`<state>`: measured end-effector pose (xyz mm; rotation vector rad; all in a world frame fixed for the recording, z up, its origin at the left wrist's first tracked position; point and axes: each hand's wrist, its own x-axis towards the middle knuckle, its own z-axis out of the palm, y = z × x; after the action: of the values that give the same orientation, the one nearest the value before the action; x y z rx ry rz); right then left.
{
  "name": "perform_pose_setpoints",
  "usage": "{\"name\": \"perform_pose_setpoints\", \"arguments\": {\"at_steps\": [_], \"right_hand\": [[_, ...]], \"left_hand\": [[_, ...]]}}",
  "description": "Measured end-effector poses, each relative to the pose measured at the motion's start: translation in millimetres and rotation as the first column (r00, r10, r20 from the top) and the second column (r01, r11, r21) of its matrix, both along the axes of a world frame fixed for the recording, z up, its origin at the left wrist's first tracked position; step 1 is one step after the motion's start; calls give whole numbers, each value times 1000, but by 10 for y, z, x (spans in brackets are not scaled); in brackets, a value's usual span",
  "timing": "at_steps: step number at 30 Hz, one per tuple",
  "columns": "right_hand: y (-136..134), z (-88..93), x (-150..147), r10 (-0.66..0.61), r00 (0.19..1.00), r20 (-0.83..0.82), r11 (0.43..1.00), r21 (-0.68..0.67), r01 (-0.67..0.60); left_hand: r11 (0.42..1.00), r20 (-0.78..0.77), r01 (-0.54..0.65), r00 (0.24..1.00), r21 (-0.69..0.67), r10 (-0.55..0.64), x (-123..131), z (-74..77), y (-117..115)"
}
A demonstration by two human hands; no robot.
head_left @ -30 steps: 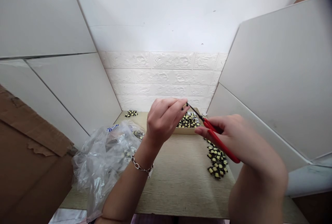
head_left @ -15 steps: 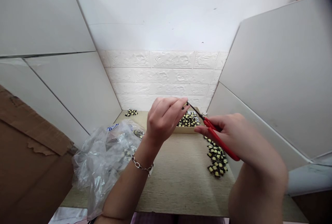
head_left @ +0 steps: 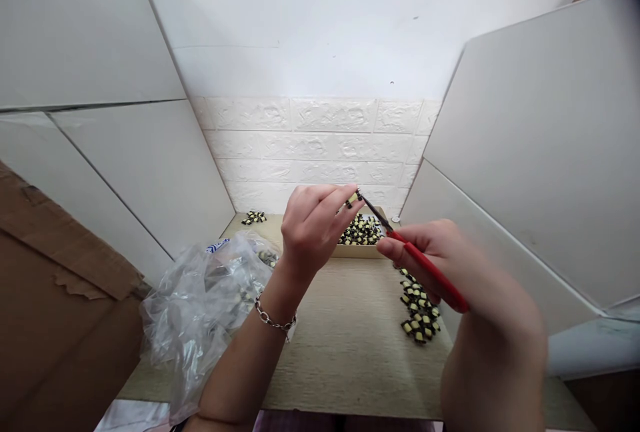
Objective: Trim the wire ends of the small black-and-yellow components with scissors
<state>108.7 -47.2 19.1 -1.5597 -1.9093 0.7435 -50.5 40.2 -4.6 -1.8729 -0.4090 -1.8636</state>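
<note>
My left hand [head_left: 313, 222] pinches a small yellow-and-black component [head_left: 354, 199], which looks like a tiny taped transformer, between its fingertips. Red-handled pliers [head_left: 425, 265] lie in the grip of my right hand [head_left: 447, 252], handles squeezed together. Their slim dark jaws point up and left, with the tip at the component's right end. Whether the tip bites on a pin is too small to tell. Just beneath and behind the fingertips stands a shallow box [head_left: 357, 251] full of like components [head_left: 363, 229].
More components [head_left: 420, 312] are heaped along the right of the table [head_left: 345, 339]. A small cluster [head_left: 254, 217] sits at the back left. A clear plastic bag [head_left: 205, 312] lies left of my forearm, beside brown cardboard [head_left: 60, 312]. Pale panels [head_left: 540, 152] flank both sides.
My right hand has closed the plier handles, which stood apart before. The component between my left fingers shows more, and my left hand has shifted slightly left.
</note>
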Motion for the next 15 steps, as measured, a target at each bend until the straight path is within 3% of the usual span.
{"name": "perform_pose_setpoints", "arguments": {"at_steps": [8, 15], "right_hand": [[-4, -79, 33, 13, 988, -155, 992, -120, -32], [-16, -25, 6, 63, 992, -111, 995, -66, -71]], "left_hand": [[999, 43, 53, 998, -15, -52, 30, 4, -9], [998, 28, 54, 998, -11, -54, 24, 3, -14]]}}
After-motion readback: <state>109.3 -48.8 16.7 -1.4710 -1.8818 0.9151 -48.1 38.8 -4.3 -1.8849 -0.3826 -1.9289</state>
